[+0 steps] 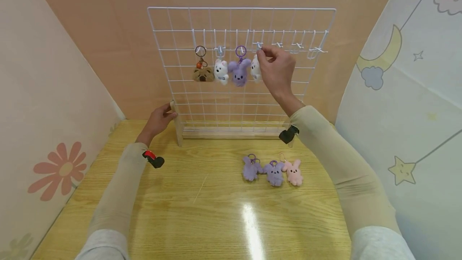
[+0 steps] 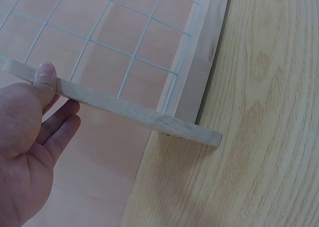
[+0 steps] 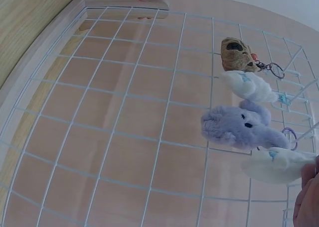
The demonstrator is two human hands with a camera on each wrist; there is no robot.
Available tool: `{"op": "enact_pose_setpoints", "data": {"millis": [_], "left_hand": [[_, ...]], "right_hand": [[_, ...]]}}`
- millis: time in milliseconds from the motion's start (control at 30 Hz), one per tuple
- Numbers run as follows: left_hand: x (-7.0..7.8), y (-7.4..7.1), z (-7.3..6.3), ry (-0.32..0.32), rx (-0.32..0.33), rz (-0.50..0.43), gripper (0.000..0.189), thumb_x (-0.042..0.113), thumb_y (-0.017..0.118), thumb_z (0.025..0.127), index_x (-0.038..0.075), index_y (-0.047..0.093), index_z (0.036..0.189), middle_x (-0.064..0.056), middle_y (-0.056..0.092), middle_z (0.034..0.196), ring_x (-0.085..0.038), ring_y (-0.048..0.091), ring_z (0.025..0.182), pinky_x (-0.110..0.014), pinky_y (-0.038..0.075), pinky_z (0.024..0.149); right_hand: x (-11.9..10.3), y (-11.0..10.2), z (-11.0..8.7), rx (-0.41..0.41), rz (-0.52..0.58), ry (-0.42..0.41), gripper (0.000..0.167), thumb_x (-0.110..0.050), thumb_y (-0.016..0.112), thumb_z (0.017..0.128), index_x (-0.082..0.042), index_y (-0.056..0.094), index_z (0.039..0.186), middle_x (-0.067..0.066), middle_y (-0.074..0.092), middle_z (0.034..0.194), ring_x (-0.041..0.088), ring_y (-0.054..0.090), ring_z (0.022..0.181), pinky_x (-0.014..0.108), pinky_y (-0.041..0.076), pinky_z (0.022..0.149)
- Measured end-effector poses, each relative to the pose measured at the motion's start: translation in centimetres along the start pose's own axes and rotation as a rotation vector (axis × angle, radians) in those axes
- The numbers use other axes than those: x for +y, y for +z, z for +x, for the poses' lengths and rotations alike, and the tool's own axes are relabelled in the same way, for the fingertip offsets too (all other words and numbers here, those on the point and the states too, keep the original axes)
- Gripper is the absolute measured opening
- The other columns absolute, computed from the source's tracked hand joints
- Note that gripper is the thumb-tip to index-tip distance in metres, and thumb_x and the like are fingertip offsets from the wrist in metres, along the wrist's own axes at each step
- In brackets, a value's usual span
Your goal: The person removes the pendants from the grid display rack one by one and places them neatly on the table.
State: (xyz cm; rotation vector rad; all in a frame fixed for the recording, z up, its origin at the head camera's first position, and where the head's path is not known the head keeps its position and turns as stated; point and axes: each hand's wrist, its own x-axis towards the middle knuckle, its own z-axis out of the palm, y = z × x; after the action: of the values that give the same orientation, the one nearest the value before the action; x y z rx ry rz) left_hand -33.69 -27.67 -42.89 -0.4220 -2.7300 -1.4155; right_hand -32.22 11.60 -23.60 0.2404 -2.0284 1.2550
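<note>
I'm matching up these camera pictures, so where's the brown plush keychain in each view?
Head: brown plush keychain, upper part, left of centre, leftmost of those hanging.
Left wrist: not in it.
Right wrist: upper right, topmost plush.
Shared landmark: the white wire grid, in all three.

Pale printed walls [image 1: 400,115] flank a peach backdrop [image 1: 119,39] behind a glossy wood-grain table [image 1: 202,216].

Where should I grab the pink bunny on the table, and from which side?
I'd pinch the pink bunny around its plump body, from above and the right: it lies face up, and a purple bunny lies close by to the left.
</note>
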Motion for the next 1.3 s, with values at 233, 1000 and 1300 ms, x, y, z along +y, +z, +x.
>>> {"op": "enact_pose_setpoints", "data": {"millis": [233,1000,1300], "left_hand": [[0.1,0.1,-0.1,0.021,0.011,-0.003,0.058,0.025,0.054,0.108,-0.002,0.035,0.157,-0.029,0.040,0.156,-0.052,0.050,0.133,-0.062,0.043,0.109],[0.1,0.1,0.0,0.017,0.006,0.021,0.059,0.024,0.054,0.108,-0.001,0.034,0.158,-0.027,0.040,0.157,-0.048,0.049,0.136,-0.060,0.043,0.110],[-0.1,0.1,0.1,0.025,0.006,0.017,0.059,0.024,0.054,0.108,-0.001,0.034,0.158,-0.026,0.041,0.157,-0.048,0.049,0.136,-0.060,0.044,0.110]], "right_hand": [[-0.8,-0.8,-0.6,-0.007,0.012,-0.011,0.022,-0.022,0.071,0.097,-0.004,0.080,0.107,0.007,0.079,0.101,0.008,0.060,0.068,0.017,0.050,0.066],[-0.7,-3.3,-4.5,-0.103,0.092,-0.004,0.022,-0.024,0.074,0.096,-0.005,0.081,0.104,0.010,0.077,0.092,0.010,0.066,0.071,0.016,0.055,0.063],[0.7,-3.2,-6.8,-0.207,0.114,-0.020,0.026,-0.027,0.074,0.096,-0.004,0.080,0.106,0.010,0.076,0.090,0.010,0.066,0.076,0.018,0.054,0.064]]}}
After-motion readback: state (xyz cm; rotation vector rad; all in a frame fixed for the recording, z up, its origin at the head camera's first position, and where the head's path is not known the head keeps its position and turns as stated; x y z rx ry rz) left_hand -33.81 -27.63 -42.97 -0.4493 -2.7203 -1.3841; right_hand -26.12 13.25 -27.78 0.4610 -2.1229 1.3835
